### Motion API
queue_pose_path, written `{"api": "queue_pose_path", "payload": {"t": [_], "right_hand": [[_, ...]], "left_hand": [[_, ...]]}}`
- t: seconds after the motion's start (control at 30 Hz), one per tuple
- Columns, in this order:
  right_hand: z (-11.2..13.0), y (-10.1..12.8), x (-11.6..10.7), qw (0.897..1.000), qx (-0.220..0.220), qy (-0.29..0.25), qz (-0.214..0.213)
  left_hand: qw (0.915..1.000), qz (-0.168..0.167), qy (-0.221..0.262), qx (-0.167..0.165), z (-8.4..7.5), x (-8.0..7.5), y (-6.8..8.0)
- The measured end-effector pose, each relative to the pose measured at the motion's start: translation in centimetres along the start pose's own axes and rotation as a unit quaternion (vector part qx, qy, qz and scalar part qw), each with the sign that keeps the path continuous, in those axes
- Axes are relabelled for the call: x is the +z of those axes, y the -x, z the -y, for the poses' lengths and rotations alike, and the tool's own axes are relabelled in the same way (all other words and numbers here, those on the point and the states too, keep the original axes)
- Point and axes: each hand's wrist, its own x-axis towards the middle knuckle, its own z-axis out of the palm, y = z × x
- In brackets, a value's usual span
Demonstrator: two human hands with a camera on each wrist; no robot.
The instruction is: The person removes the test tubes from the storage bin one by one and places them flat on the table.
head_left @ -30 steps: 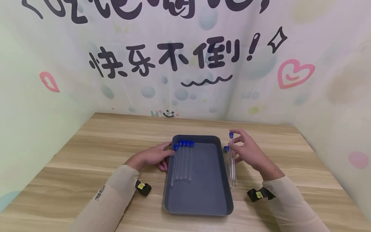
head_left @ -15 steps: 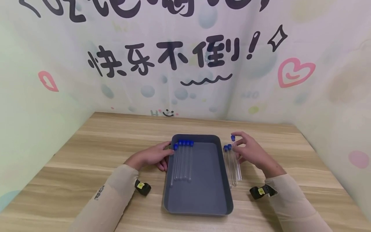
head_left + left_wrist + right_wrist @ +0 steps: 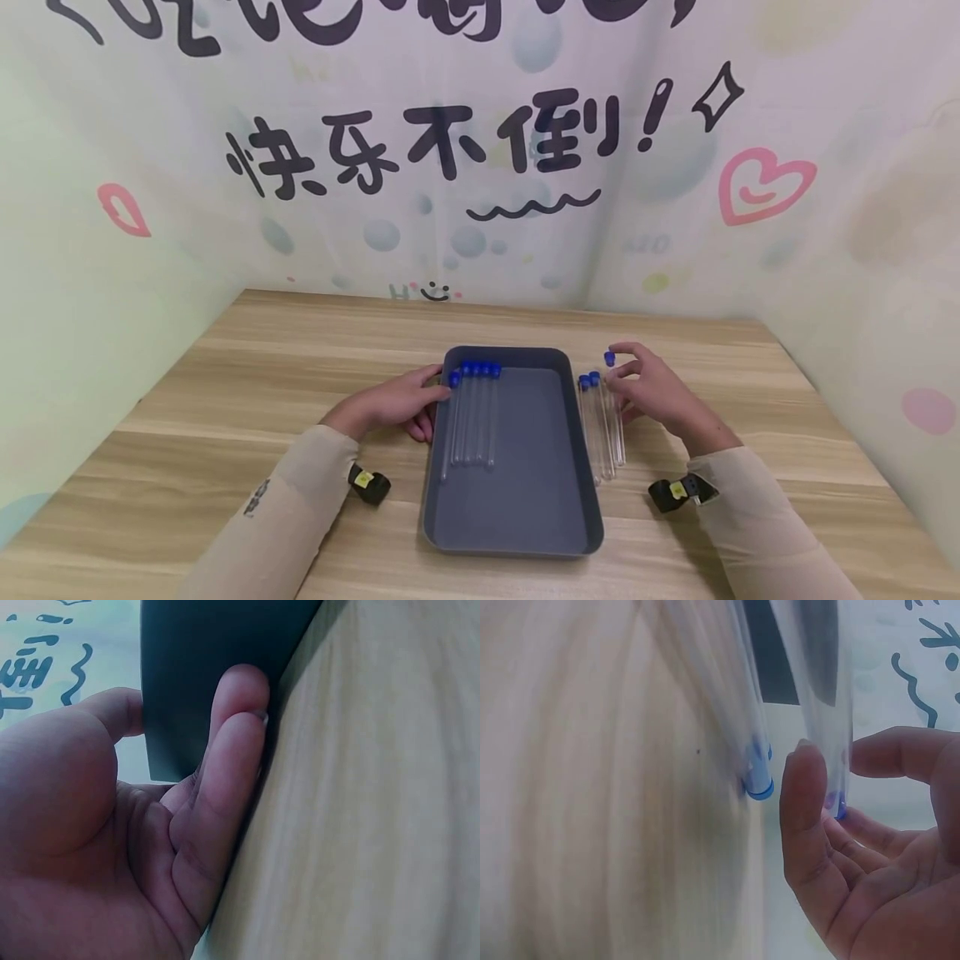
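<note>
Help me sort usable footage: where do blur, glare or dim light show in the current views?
Head: light fairly even, tray clear, but the tubes in it look faint and those beside it carry thin glints. Left wrist: tray side dark, table grain soft. Right wrist: hazy, table and tubes blurred, right hand sharper.

Five clear, blue-capped tubes (image 3: pixel 468 421) lie left in a grey rectangular tray (image 3: pixel 543 467) (caps far); two matching tubes (image 3: pixel 597 429) and a held third tube (image 3: pixel 618 425) are right of it.
</note>
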Motion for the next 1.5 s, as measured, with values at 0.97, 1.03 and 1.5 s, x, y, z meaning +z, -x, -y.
{"api": "queue_pose_path", "payload": {"t": [0.97, 1.03, 1.5], "right_hand": [[-0.87, -0.22, 0.35, 0.997, 0.047, 0.041, 0.048], [-0.88, -0.23, 0.37, 0.997, 0.047, 0.04, 0.049], [-0.81, -0.17, 0.5, 0.997, 0.046, 0.049, 0.047]], "left_hand": [[1.0, 0.0, 0.002, -0.002, 0.07, -0.06, -0.05], [1.0, 0.0, 0.003, -0.001, 0.08, -0.05, -0.04], [0.9999, 0.003, 0.01, 0.002, -0.03, -0.01, 0.04]]}}
